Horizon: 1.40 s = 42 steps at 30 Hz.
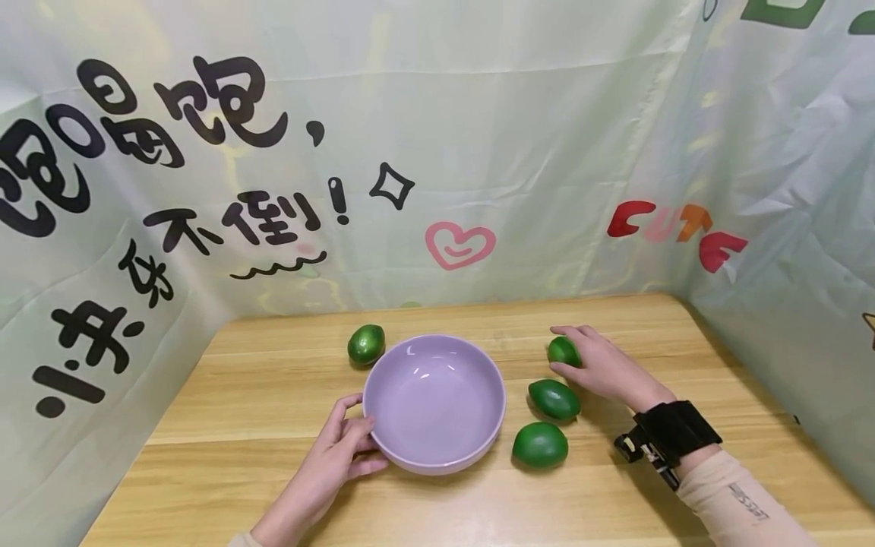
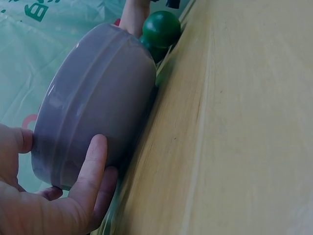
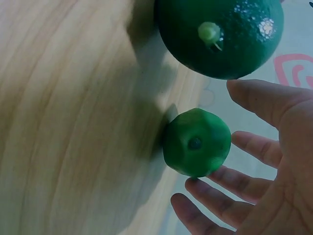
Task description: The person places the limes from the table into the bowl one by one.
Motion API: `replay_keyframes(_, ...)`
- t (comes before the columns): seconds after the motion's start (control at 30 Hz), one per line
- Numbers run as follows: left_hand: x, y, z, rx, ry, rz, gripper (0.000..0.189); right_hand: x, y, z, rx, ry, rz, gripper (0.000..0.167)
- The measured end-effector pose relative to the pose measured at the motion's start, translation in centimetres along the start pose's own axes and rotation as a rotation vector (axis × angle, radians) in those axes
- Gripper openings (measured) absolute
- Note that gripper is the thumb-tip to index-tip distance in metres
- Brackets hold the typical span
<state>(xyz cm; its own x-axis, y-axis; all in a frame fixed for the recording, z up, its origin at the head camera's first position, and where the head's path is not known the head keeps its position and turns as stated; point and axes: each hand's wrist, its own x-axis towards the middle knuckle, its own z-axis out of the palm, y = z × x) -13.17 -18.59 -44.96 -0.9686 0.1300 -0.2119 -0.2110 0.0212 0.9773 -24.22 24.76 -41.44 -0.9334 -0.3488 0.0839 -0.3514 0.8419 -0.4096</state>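
Note:
A lilac bowl [image 1: 434,403] stands on the wooden table, nothing inside it. My left hand [image 1: 342,448] holds its left side; one digit lies at the rim and other fingers [image 2: 94,161] press against the outer wall. At the right, my right hand [image 1: 601,365] reaches around a small green lime [image 1: 563,351] on the table. In the right wrist view, the fingers [image 3: 222,200] are spread along the far side of that lime, and the thumb stands apart from it. Nearer me lie two larger green limes, the middle one [image 1: 554,399] and the front one [image 1: 540,445].
Another dark green lime [image 1: 367,345] lies behind the bowl at its left. A printed cloth [image 1: 519,152] hangs behind the table [image 1: 273,395] and along both sides. The right wrist wears a black strap with a camera [image 1: 673,437].

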Motion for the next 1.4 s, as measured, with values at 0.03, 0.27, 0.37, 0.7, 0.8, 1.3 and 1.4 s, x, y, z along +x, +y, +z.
replay_keyframes(0.03,0.0,0.0,0.0,0.0,-0.001,0.001,0.054,0.0,0.0,0.0,0.002,-0.003,0.001,0.067)
replay_keyframes(0.27,0.1,0.0,-0.1,-0.001,-0.008,0.005,0.054,0.5,0.1,0.3,0.01,-0.008,0.01,0.065)
replay_keyframes(0.37,0.0,0.0,0.0,0.0,-0.009,0.004,0.054,0.5,0.2,0.5,0.015,-0.009,0.013,0.064)
replay_keyframes(0.7,0.0,0.1,0.0,-0.002,-0.006,0.001,0.054,0.8,0.6,1.0,0.024,0.001,0.019,0.062)
replay_keyframes(0.8,0.0,0.1,0.0,-0.003,-0.003,0.003,0.053,0.8,0.7,1.2,0.031,0.005,0.027,0.062)
replay_keyframes(1.3,0.1,0.1,0.2,0.001,0.03,0.004,0.051,0.6,1.0,1.2,0.047,0.025,0.043,0.058)
replay_keyframes(1.4,0.2,0.2,0.3,0.005,0.043,0.001,0.051,0.6,1.1,1.1,0.04,0.03,0.045,0.057)
